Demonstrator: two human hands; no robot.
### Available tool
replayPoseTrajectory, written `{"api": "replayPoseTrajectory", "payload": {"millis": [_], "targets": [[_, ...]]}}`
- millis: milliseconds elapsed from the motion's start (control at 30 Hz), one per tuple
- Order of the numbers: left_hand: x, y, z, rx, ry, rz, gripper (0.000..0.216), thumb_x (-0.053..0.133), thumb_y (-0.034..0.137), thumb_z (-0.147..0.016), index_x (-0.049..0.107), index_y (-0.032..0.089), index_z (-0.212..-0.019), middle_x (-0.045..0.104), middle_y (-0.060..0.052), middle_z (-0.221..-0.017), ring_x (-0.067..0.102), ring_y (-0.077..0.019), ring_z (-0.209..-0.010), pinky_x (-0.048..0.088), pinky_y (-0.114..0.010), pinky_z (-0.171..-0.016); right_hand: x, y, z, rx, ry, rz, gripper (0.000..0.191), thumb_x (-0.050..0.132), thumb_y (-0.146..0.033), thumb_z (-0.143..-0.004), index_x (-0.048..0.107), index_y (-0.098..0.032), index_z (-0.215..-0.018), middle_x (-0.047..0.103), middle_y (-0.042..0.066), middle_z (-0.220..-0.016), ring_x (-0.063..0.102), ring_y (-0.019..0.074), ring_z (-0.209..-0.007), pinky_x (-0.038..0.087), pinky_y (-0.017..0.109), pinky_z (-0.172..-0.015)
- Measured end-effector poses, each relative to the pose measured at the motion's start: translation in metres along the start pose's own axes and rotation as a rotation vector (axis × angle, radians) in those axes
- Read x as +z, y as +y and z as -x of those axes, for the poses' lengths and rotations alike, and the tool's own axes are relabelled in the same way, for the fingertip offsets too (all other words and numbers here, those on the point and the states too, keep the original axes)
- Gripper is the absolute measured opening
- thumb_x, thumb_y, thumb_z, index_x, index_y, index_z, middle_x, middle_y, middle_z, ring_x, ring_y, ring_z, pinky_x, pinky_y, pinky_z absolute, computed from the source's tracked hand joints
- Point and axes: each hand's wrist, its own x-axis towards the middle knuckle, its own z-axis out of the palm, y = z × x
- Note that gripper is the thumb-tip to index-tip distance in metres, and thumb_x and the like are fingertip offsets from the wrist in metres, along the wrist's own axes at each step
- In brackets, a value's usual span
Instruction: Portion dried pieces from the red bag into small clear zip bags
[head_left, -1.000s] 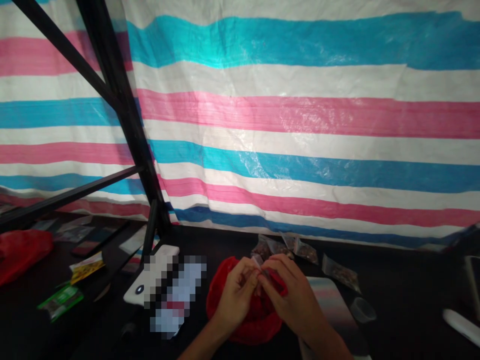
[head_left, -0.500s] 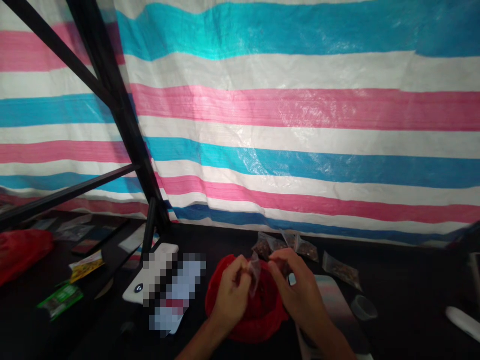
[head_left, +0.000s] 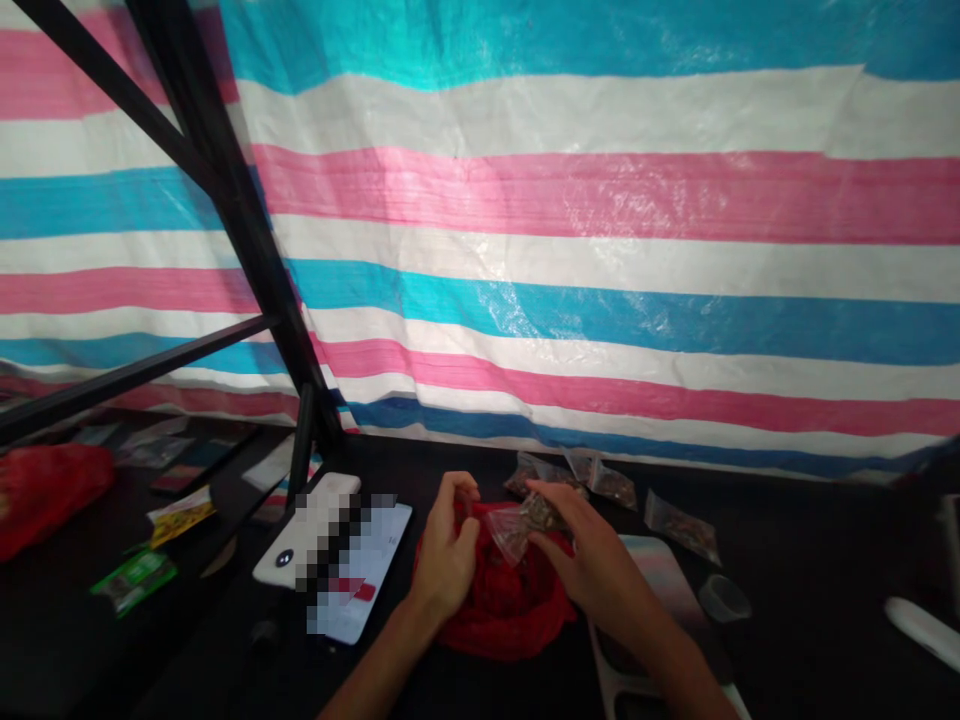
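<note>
My right hand grips a small clear plastic bag between thumb and fingers. Brownish, dried-looking bits fill the end of the bag near those fingers, and its clear end points left. My left hand is just left of the bag, apart from it, with fingers curled and thumb spread, holding nothing that I can see. Below both hands lies an opened red plastic bag, its contents too dark to make out. Behind the right hand are several similar small filled bags, and one more filled bag lies farther right.
A flat silver device lies under my right forearm, beside a small clear cup. To the left are a white device and a lit phone. A black frame post stands before the striped tarp.
My left hand has let go of the small bag and drawn slightly left. The bag is now in my right hand, with its filled part showing. The view has shifted slightly.
</note>
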Motion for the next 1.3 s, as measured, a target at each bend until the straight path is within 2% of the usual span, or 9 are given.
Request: {"api": "replayPoseTrajectory", "payload": {"millis": [133, 267, 467, 600, 767, 933, 1033, 1167, 1300], "targets": [[-0.003, 0.002, 0.007, 0.142, -0.281, -0.286, 0.063, 0.059, 0.01, -0.071, 0.046, 0.022, -0.132, 0.055, -0.008, -0.124, 0.052, -0.0241, -0.118, 0.04, -0.042, -0.109, 0.001, -0.001, 0.001, -0.071, -0.045, 0.104, 0.057, 0.061, -0.008, -0.085, 0.058, -0.033, -0.136, 0.064, 0.005, -0.134, 0.06, 0.0249, -0.124, 0.046, 0.047, -0.11], [0.006, -0.005, 0.013, 0.081, -0.422, -0.405, 0.088, 0.074, 0.021, -0.073, 0.031, 0.023, -0.15, 0.05, -0.011, -0.14, 0.048, -0.0284, -0.126, 0.039, -0.045, -0.112, 0.005, -0.001, 0.003, -0.066, -0.028, 0.076, 0.061, 0.06, -0.005, -0.083, 0.057, -0.032, -0.138, 0.062, 0.005, -0.136, 0.058, 0.024, -0.126, 0.046, 0.047, -0.112], [0.014, -0.006, 0.016, 0.066, -0.422, -0.548, 0.033, 0.065, 0.019, -0.082, 0.059, 0.024, -0.115, 0.062, -0.006, -0.109, 0.053, -0.026, -0.099, 0.046, -0.042, -0.092, 0.005, -0.011, 0.004, -0.047, 0.016, -0.112, 0.058, 0.061, -0.011, -0.087, 0.054, -0.033, -0.139, 0.059, 0.004, -0.139, 0.056, 0.0212, -0.129, 0.044, 0.042, -0.114], [0.012, 0.0, 0.014, 0.098, -0.428, -0.509, 0.049, 0.076, 0.024, -0.076, 0.059, 0.026, -0.121, 0.061, -0.005, -0.113, 0.051, -0.0274, -0.106, 0.044, -0.043, -0.095, 0.004, -0.017, 0.004, -0.037, 0.07, -0.162, 0.044, 0.057, -0.012, -0.09, 0.061, -0.032, -0.129, 0.068, 0.002, -0.122, 0.065, 0.0187, -0.112, 0.052, 0.038, -0.103], [0.01, 0.0, 0.011, 0.118, -0.416, -0.463, 0.035, 0.07, 0.023, -0.081, 0.062, 0.021, -0.115, 0.062, -0.008, -0.117, 0.056, -0.0257, -0.109, 0.045, -0.041, -0.098, 0.007, -0.017, 0.006, -0.093, 0.162, -0.141, 0.037, 0.061, -0.017, -0.091, 0.063, -0.031, -0.126, 0.069, 0.003, -0.116, 0.069, 0.018, -0.101, 0.055, 0.034, -0.095], [0.012, 0.003, 0.009, 0.087, -0.518, -0.304, 0.032, 0.058, 0.012, -0.084, 0.062, 0.021, -0.114, 0.071, -0.003, -0.104, 0.066, -0.0191, -0.09, 0.051, -0.032, -0.086, 0.006, -0.014, 0.006, -0.123, 0.213, -0.071, 0.028, 0.063, -0.021, -0.093, 0.066, -0.028, -0.121, 0.073, 0.001, -0.096, 0.07, 0.0175, -0.087, 0.057, 0.033, -0.089], [0.013, 0.001, 0.009, 0.079, -0.466, -0.323, 0.031, 0.061, 0.014, -0.082, 0.063, 0.021, -0.112, 0.072, -0.003, -0.1, 0.067, -0.0207, -0.088, 0.053, -0.033, -0.083, 0.004, -0.012, 0.005, -0.134, 0.19, -0.024, 0.03, 0.059, -0.021, -0.095, 0.064, -0.029, -0.123, 0.072, 0.002, -0.098, 0.069, 0.0181, -0.09, 0.056, 0.033, -0.089], [0.011, -0.004, 0.012, 0.107, -0.382, -0.389, 0.049, 0.067, 0.018, -0.081, 0.057, 0.024, -0.129, 0.07, -0.007, -0.12, 0.065, -0.0253, -0.108, 0.051, -0.04, -0.098, -0.004, -0.009, 0.002, -0.139, 0.199, 0.031, 0.028, 0.052, -0.022, -0.099, 0.064, -0.03, -0.122, 0.071, 0.003, -0.098, 0.068, 0.0178, -0.09, 0.055, 0.032, -0.087], [0.007, -0.004, 0.015, 0.186, -0.28, -0.359, 0.074, 0.07, 0.024, -0.083, 0.036, 0.027, -0.149, 0.055, -0.009, -0.142, 0.053, -0.026, -0.132, 0.04, -0.045, -0.116, -0.029, 0.006, -0.006, 0.005, 0.392, 0.163, 0.031, 0.051, -0.032, -0.096, 0.065, -0.023, -0.122, 0.071, 0.006, -0.097, 0.068, 0.0214, -0.086, 0.054, 0.034, -0.081]]}}
